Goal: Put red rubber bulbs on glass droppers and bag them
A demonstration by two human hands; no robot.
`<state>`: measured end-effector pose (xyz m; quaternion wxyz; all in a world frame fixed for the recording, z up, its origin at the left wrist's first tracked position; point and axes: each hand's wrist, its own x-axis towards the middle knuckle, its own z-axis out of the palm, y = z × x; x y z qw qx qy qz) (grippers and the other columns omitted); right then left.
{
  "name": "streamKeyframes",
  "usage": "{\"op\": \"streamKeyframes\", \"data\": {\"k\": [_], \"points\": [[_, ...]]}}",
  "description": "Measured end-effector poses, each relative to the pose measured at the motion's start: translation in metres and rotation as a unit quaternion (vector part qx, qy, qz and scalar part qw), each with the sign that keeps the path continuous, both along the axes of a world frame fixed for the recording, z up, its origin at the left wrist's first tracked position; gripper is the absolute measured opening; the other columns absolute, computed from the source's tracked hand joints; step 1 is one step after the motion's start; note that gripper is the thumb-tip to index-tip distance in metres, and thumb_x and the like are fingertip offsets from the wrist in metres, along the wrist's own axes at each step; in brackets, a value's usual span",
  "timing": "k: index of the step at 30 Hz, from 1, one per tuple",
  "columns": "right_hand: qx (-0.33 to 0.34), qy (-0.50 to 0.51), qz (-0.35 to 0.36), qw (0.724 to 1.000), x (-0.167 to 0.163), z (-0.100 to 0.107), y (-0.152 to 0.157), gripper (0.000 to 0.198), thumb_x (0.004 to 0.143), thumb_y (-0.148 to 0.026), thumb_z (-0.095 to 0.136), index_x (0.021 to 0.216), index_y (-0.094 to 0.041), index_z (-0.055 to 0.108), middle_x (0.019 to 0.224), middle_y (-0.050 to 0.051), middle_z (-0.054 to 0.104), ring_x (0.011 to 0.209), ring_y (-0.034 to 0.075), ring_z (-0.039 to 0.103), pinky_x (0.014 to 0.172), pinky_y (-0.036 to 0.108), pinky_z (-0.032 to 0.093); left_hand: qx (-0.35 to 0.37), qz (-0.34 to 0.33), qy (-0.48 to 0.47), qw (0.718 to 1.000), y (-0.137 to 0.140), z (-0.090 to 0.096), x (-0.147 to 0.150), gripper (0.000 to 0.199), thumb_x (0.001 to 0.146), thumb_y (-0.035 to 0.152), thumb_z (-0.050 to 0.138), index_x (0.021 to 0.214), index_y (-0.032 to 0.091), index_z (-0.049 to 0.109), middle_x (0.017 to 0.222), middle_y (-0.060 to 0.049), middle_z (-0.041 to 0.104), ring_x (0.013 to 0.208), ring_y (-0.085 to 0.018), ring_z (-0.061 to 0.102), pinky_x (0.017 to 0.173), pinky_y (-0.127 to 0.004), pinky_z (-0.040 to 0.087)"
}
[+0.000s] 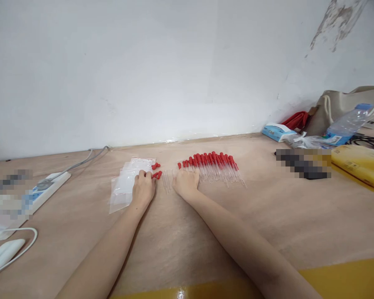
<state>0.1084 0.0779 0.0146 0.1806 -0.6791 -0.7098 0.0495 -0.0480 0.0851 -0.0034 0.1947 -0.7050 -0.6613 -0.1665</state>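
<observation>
My left hand rests at the right edge of a stack of clear zip bags, its fingers closed on a small red rubber bulb. Other loose red bulbs lie just beyond it. Between my hands, several bare glass tubes lie side by side. My right hand is curled at the left end of a row of glass droppers with red bulbs. It covers part of the leftmost ones, and what its fingers hold is hidden.
A white power strip with a grey cable lies on the left, near a white charger. On the right are a blue tissue box, a plastic bottle, a yellow package and a beige bag. A wall stands behind.
</observation>
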Motion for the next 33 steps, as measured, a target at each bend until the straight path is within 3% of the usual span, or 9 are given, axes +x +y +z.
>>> {"op": "streamKeyframes", "data": {"k": [6,11,13,18,24,33], "points": [[-0.026,-0.013,0.001,1.000,0.003,-0.003,0.002,0.030,0.079,-0.033,0.043,0.083,-0.011,0.063,0.079,0.017,0.065,0.075,0.024,0.059,0.087,0.044,0.022,0.065,0.009,-0.053,0.996,-0.005,0.007,0.008,0.017,0.084,0.025,0.040,0.086,0.014,0.053,0.087,-0.012,0.054,0.085,-0.029,0.051,0.069,-0.038,0.041],[-0.003,0.032,-0.013,0.999,0.001,-0.003,0.002,0.031,0.080,-0.037,0.042,0.076,-0.014,0.062,0.075,0.013,0.066,0.071,0.023,0.059,0.086,0.043,0.024,0.103,-0.114,-0.243,0.958,-0.011,0.004,0.023,0.016,0.086,0.023,0.039,0.097,0.016,0.047,0.091,-0.009,0.058,0.088,-0.023,0.054,0.076,-0.035,0.043],[0.030,0.079,-0.017,0.996,0.006,-0.002,0.000,0.030,0.082,-0.038,0.040,0.078,-0.016,0.060,0.077,0.010,0.066,0.074,0.022,0.059,0.084,0.041,0.027,0.095,-0.172,-0.276,0.941,-0.015,0.001,0.030,0.021,0.087,0.022,0.037,0.104,0.017,0.046,0.098,-0.008,0.057,0.092,-0.020,0.054,0.080,-0.034,0.043],[0.113,0.202,0.057,0.971,0.050,-0.009,-0.015,0.023,0.086,-0.034,0.038,0.084,-0.017,0.053,0.076,0.003,0.064,0.068,0.014,0.056,0.071,0.029,0.034,0.037,-0.255,-0.260,0.931,-0.032,-0.003,0.046,0.019,0.087,0.022,0.039,0.093,0.017,0.056,0.091,-0.007,0.056,0.090,-0.019,0.054,0.081,-0.033,0.043],[0.176,0.192,0.222,0.940,0.111,-0.028,-0.054,0.013,0.085,-0.026,0.044,0.084,-0.019,0.055,0.075,0.001,0.059,0.066,0.012,0.052,0.071,0.029,0.034,-0.048,-0.313,-0.254,0.914,-0.054,-0.002,0.063,0.016,0.088,0.027,0.041,0.094,0.020,0.054,0.090,-0.003,0.061,0.086,-0.017,0.055,0.078,-0.032,0.042],[0.172,0.191,0.237,0.937,0.111,-0.027,-0.062,0.012,0.085,-0.027,0.045,0.083,-0.020,0.055,0.071,-0.001,0.058,0.061,0.010,0.050,0.073,0.030,0.033,-0.053,-0.326,-0.233,0.915,-0.060,0.001,0.070,0.013,0.087,0.028,0.044,0.091,0.020,0.053,0.088,-0.001,0.062,0.084,-0.017,0.055,0.078,-0.033,0.038]]}}
